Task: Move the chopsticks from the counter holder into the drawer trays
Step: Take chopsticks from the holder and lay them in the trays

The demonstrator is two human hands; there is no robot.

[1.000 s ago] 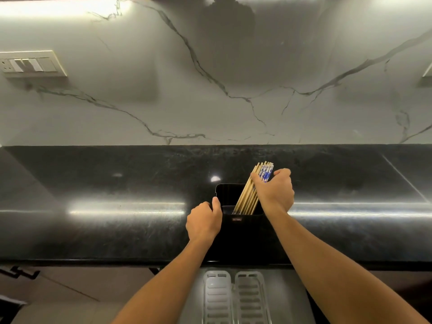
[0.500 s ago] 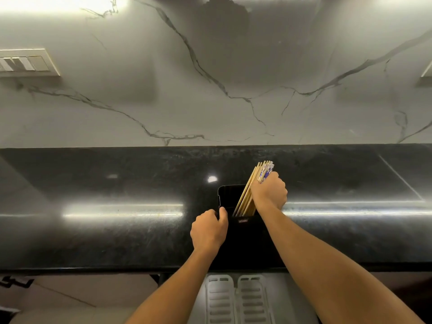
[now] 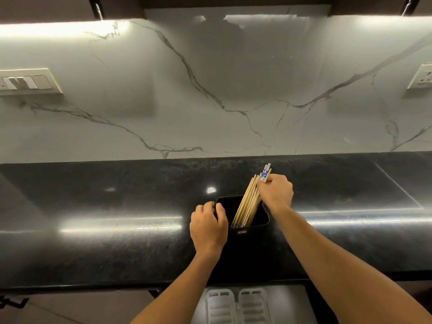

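Observation:
A black rectangular holder (image 3: 257,218) stands on the black counter near its front edge. A bundle of pale wooden chopsticks (image 3: 248,204) leans to the right inside it, a few with blue-and-white tops. My right hand (image 3: 275,191) is closed around the upper ends of the chopsticks. My left hand (image 3: 208,224) grips the holder's left rim and wall. Below the counter edge, two white slotted drawer trays (image 3: 236,305) lie side by side in the open drawer between my forearms.
The black counter (image 3: 117,206) runs the full width, with a marble backsplash behind it. A switch panel (image 3: 25,81) sits on the wall at left and a socket (image 3: 420,77) at right. Dark upper cabinets overhang the top.
The view has tilted upward, showing more wall and cabinets. My right hand has tightened on the chopstick tops and drawn them slightly up. My left hand stays on the holder.

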